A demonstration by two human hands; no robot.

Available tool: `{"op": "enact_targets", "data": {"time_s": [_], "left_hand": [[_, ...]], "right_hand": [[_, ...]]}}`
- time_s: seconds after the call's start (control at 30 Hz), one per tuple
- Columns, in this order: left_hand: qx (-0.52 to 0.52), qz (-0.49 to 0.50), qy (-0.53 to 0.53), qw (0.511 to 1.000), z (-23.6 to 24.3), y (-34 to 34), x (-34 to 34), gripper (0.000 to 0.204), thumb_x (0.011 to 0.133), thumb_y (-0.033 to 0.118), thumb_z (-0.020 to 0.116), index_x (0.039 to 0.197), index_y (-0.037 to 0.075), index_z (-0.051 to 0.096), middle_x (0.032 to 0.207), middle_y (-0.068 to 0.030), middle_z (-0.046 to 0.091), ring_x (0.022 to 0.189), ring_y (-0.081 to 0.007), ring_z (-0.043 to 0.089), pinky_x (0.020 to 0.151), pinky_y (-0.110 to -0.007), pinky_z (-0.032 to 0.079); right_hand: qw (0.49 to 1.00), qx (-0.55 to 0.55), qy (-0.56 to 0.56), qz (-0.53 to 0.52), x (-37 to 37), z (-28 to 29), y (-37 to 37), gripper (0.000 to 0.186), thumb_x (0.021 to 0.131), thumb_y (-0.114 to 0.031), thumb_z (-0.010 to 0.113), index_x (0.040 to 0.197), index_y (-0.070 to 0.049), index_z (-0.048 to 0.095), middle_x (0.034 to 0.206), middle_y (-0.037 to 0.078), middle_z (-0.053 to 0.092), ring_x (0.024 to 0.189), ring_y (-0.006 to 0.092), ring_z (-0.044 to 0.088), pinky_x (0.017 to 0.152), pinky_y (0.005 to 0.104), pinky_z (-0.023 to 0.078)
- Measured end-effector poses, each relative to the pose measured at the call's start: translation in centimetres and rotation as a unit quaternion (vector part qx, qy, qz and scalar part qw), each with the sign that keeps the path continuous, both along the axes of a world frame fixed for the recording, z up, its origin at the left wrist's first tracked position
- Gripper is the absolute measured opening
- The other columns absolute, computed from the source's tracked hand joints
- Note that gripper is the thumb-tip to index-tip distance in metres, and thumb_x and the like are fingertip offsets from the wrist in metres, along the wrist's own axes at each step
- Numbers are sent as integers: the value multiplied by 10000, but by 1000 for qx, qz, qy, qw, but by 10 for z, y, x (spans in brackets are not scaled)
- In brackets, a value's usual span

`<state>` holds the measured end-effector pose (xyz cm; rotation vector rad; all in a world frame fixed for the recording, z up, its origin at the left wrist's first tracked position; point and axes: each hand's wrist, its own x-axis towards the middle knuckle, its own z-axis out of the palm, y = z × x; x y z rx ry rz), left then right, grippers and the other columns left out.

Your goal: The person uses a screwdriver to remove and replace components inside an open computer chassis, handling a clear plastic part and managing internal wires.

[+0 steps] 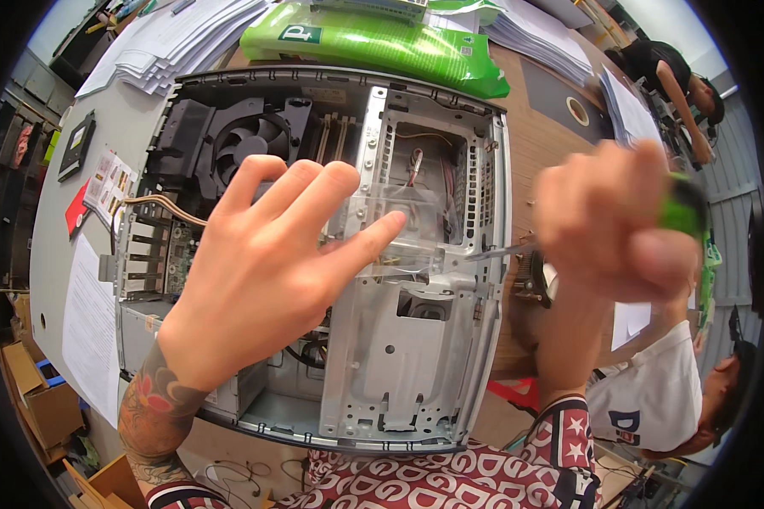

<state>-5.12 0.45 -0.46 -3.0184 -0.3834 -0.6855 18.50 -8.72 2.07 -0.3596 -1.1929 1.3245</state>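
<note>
An opened desktop computer case [412, 356] lies flat in front of me, its silver drive cage on the right and a black fan [250, 144] at the upper left. My left hand [272, 263] is spread over the middle of the case. Its thumb rests on a clear plastic box or tray [399, 229] lying on the cage; what is in it is hard to make out. At the right edge of the case, my right hand [603, 225], smeared by motion, is closed round a screwdriver [683, 208] with a green and black handle. The screwdriver's thin shaft points left, its tip over the cage.
Behind the case lies a green plastic package [373, 51], between stacks of paper [174, 51]. A tape roll [576, 111] sits at the far right. Printed sheets [89, 331] and a black drive-like part [77, 146] lie at left. Two people [662, 390] are on the right.
</note>
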Motion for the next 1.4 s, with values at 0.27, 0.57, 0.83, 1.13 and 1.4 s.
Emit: {"op": "enact_targets", "data": {"time_s": [0.27, 0.57, 0.83, 1.13, 1.4], "left_hand": [[-5, 12, -34, 999, 7, 3, 2, 528, 599, -37, 688, 1085, 165, 731, 1012, -81, 549, 908, -248, 548, 777, -357, 446], [-27, 45, -117, 992, 12, 3, 2, 533, 609, -17, 715, 1103, 185, 730, 987, -64, 547, 877, -228, 535, 762, -338, 439], [-20, 43, -113, 992, 11, 1, 2, 553, 607, -34, 708, 1109, 196, 730, 999, -72, 542, 895, -241, 530, 766, -343, 440], [-25, 4, -3, 1000, 5, -4, 9, 505, 631, -21, 715, 1093, 185, 723, 1024, -80, 547, 916, -261, 530, 789, -367, 448], [-13, 9, 19, 1000, 10, -5, 5, 493, 647, -16, 663, 1093, 186, 722, 1012, -83, 544, 896, -276, 520, 788, -388, 439]], "right_hand": [[986, 95, 42, -127, 22, 37, -43, 410, 729, 31, 624, 424, -102, 385, 423, 24, 418, 273, 76, 338, 286, 208, 258], [984, 101, 48, -137, 31, 42, -54, 462, 743, 29, 636, 412, -122, 352, 424, 18, 402, 275, 69, 313, 291, 205, 234], [983, 102, 48, -142, 26, 40, -55, 426, 732, 14, 630, 425, -120, 366, 430, 20, 413, 281, 68, 320, 293, 201, 243], [980, 132, -73, -127, 18, 22, -34, 222, 837, -66, 634, 747, -74, 431, 498, 13, 480, 312, 75, 310, 310, 221, 237], [988, 69, -128, -50, 6, 20, -24, 225, 831, -46, 643, 766, -68, 428, 530, 42, 482, 354, 94, 281, 352, 258, 220]]}}
